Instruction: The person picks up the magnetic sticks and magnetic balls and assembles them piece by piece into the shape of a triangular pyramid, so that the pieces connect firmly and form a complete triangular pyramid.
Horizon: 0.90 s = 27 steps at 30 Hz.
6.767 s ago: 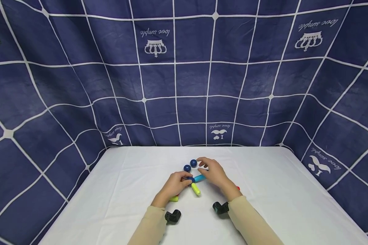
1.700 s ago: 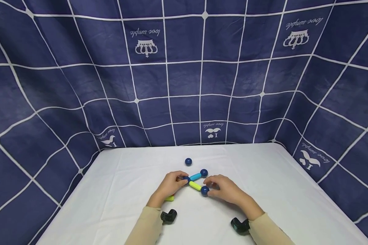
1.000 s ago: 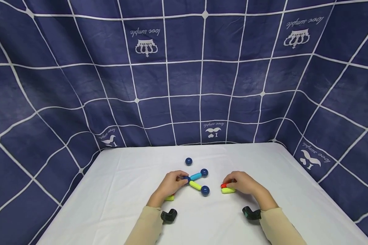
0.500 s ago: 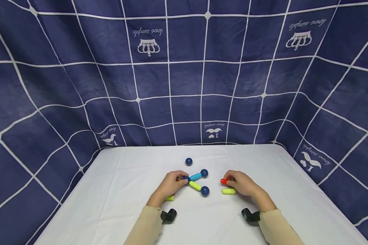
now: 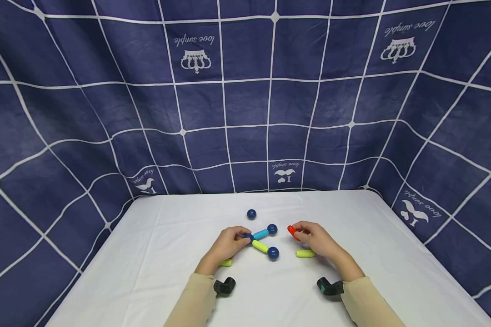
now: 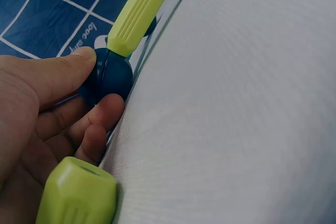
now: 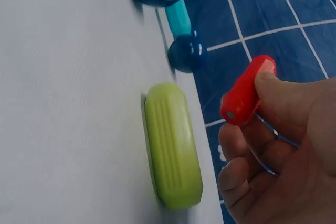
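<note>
My left hand pinches a dark blue ball between thumb and fingers, low over the white table. From that ball run a yellow-green magnetic stick and a light blue magnetic stick, spread like a V. The yellow-green one ends in a dark blue ball, the light blue one in another dark blue ball. To the right, my right hand holds a red magnetic stick by thumb and fingers. It is tilted, raised off the cloth and apart from the joined pieces.
A loose yellow-green stick lies on the cloth below my right hand. Another yellow-green stick is partly hidden by my left wrist. One loose dark blue ball sits farther back. A blue checked curtain surrounds the table.
Balls came onto the ends of both sticks. My right hand then moved right, took the red stick from beside the yellow-green one and lifted it back leftward. The left hand kept its hold.
</note>
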Tool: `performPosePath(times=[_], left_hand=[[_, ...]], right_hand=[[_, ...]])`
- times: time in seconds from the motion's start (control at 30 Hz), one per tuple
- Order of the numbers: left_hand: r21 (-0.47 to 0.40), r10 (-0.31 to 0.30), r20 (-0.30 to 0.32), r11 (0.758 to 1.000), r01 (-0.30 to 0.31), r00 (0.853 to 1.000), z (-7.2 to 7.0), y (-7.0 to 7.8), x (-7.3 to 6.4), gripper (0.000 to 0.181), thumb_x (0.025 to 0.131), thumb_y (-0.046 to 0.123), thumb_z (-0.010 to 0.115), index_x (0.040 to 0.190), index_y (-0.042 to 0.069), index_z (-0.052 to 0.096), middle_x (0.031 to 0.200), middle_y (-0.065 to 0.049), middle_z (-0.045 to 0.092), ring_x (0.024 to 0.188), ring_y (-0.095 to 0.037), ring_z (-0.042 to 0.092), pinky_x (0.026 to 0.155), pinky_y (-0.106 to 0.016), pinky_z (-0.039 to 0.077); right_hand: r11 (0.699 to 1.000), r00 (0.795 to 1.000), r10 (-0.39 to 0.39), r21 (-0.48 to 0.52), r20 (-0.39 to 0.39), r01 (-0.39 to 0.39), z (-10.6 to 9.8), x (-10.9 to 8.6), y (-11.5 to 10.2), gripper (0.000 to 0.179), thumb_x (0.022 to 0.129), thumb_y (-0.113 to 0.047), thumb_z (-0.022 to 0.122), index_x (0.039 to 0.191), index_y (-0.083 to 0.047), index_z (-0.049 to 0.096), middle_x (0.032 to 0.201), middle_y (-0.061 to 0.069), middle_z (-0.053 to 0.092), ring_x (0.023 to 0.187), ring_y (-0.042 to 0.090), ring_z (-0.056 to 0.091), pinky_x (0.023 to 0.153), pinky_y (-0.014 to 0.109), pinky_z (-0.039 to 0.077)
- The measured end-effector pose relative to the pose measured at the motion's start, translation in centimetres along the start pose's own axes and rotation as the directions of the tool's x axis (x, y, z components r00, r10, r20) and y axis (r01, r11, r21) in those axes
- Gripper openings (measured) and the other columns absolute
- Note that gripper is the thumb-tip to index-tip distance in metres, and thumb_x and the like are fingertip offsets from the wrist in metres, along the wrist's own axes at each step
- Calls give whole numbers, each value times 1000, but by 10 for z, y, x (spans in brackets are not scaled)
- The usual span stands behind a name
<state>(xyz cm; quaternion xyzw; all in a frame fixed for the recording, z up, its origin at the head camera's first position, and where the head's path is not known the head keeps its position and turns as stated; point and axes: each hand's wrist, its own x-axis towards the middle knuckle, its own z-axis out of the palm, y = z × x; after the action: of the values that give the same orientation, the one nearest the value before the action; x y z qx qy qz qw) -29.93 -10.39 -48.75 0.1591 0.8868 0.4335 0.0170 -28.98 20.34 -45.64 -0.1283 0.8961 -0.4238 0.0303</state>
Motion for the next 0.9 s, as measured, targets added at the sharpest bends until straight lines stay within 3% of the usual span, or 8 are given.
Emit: performPosePath(times=[0.13,0.5,0.9], left_hand=[[-4,-1,2,1000,1,1000,1,-1,0,24,93,20,71,116,14,72,93,0,69,76,-10,56,66,-23,47],[-13,-16,4,1000,16,1000,0,0,-1,24,94,19,70,117,13,71,92,1,68,76,-12,56,66,-23,47],[-2,-11,-2,1000,11,1000,0,0,-1,24,94,20,69,117,14,71,92,1,67,75,-11,56,64,-23,47]], right_hand=[[994,999,34,107,0,-34,1,-1,-7,21,96,-18,65,115,-9,69,98,7,68,86,19,56,70,29,47],[969,997,79,237,-25,-71,13,18,-18,23,94,-18,68,112,-5,68,91,6,70,74,25,59,53,27,47],[955,989,142,269,-41,-126,39,24,-20,21,91,-15,71,109,-3,70,85,6,69,64,18,59,52,28,49]])
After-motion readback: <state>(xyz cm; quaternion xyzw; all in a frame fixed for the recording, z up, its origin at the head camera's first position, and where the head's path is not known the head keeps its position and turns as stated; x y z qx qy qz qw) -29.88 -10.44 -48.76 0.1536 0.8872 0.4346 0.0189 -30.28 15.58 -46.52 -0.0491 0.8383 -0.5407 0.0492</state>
